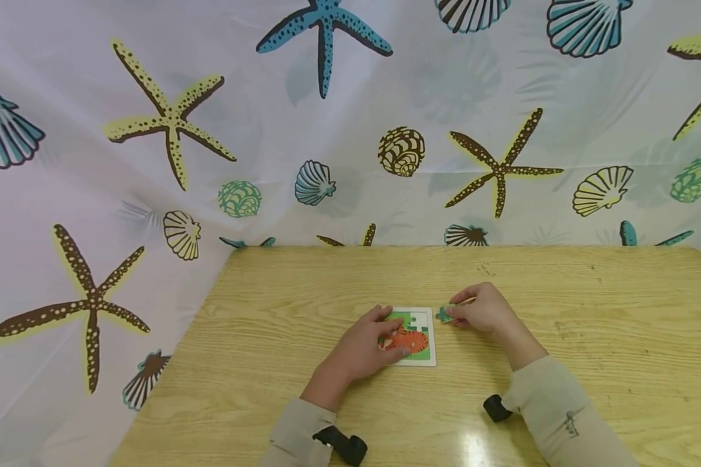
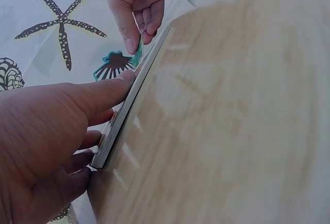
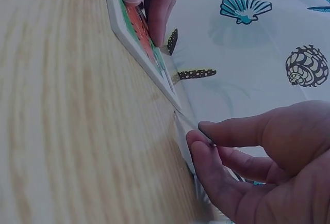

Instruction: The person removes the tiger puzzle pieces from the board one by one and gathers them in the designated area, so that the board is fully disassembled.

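A small jigsaw puzzle (image 1: 420, 345) in a white frame lies flat on the table. It shows an orange striped animal on green, and bare white shows at its upper right. My left hand (image 1: 356, 347) rests on the puzzle's left part, fingers spread over it, with the thumb (image 2: 105, 92) on its face in the left wrist view. Just right of the frame, my right hand (image 1: 483, 308) pinches a green-teal puzzle piece (image 1: 444, 314) between thumb and fingertips. That piece is apart from the puzzle. The right wrist view shows the puzzle (image 3: 138, 25) at a slant.
The wooden table (image 1: 257, 337) stretches out on both sides. Behind it and along its left side hangs a white cloth (image 1: 350, 136) printed with starfish and shells. Black straps with small cameras (image 1: 350, 449) sit on both wrists.
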`<state>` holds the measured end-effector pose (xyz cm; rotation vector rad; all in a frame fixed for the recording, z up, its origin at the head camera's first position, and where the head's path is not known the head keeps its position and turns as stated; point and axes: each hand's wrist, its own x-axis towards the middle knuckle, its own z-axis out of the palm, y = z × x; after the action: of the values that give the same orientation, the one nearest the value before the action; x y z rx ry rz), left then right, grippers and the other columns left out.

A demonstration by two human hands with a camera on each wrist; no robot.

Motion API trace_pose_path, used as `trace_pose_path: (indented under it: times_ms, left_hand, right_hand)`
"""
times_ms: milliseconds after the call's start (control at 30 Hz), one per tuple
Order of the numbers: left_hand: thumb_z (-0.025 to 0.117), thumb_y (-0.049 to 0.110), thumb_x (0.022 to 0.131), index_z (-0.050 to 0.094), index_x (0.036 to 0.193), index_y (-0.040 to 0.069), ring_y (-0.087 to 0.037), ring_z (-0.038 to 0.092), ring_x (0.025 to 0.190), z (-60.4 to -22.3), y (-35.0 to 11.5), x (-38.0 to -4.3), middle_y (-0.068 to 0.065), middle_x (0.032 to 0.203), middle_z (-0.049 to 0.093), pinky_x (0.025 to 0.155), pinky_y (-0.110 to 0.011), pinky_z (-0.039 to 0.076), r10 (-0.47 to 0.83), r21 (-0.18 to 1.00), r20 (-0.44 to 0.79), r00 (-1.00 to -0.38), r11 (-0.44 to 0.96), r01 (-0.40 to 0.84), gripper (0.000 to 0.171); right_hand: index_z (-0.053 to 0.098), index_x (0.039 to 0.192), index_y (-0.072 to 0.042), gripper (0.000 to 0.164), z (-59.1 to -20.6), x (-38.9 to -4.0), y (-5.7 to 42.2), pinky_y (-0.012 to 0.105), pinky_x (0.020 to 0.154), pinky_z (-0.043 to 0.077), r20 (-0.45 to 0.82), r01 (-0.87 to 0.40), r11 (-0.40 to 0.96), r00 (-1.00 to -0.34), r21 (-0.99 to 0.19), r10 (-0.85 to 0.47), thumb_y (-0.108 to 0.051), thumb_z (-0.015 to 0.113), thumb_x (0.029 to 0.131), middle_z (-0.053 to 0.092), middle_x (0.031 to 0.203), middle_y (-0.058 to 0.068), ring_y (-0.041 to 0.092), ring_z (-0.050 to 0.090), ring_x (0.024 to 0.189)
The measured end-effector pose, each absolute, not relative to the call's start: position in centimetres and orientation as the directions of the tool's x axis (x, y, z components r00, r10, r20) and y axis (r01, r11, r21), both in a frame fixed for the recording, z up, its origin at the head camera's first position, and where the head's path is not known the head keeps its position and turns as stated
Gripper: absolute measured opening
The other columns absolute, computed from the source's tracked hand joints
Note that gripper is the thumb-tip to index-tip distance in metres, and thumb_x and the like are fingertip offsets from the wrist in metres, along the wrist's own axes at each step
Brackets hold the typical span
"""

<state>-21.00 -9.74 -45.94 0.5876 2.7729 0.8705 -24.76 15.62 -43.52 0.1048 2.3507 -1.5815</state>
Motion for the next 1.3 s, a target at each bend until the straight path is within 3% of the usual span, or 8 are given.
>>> trace_pose_path:
  times_ms: [500,833,1300]
  left_hand:
    - [0.075,0.038,0.097,0.058,0.15,0.009,-0.037,0.026,0.157,-46.07,-9.75,-21.11,-0.014,0.164,0.039,0.121,-0.054,0.035,0.433,0.585,-0.041,-0.9,0.741,0.33,0.062]
    - [0.075,0.039,0.097,0.058,0.15,0.01,-0.035,0.024,0.157,-46.08,-9.73,-21.17,-0.012,0.165,0.039,0.121,-0.055,0.034,0.428,0.592,-0.046,-0.903,0.74,0.321,0.062]
    - [0.075,0.039,0.097,0.057,0.15,0.01,-0.035,0.024,0.157,-45.98,-9.72,-21.11,-0.012,0.165,0.038,0.121,-0.054,0.034,0.423,0.594,-0.054,-0.904,0.742,0.311,0.063]
  right_hand:
    - [0.075,0.101,0.006,0.02,-43.74,-24.48,15.48,0.027,0.065,0.059,-0.24,0.19,0.536,-0.971,-0.822,-0.023,-0.012,0.079,0.092,0.073,0.09,0.013,0.016,0.07,0.071]
    - [0.076,0.097,0.002,0.021,-43.58,-24.45,15.44,0.026,0.06,0.049,-0.193,0.149,0.63,-0.981,-0.762,-0.002,-0.018,0.081,0.09,0.073,0.078,0.008,0.015,0.066,0.066]
    - [0.075,0.092,0.0,0.02,-43.91,-24.57,15.69,0.026,0.061,0.047,-0.186,0.137,0.646,-0.982,-0.751,-0.008,-0.019,0.081,0.091,0.071,0.076,0.007,0.016,0.063,0.067]
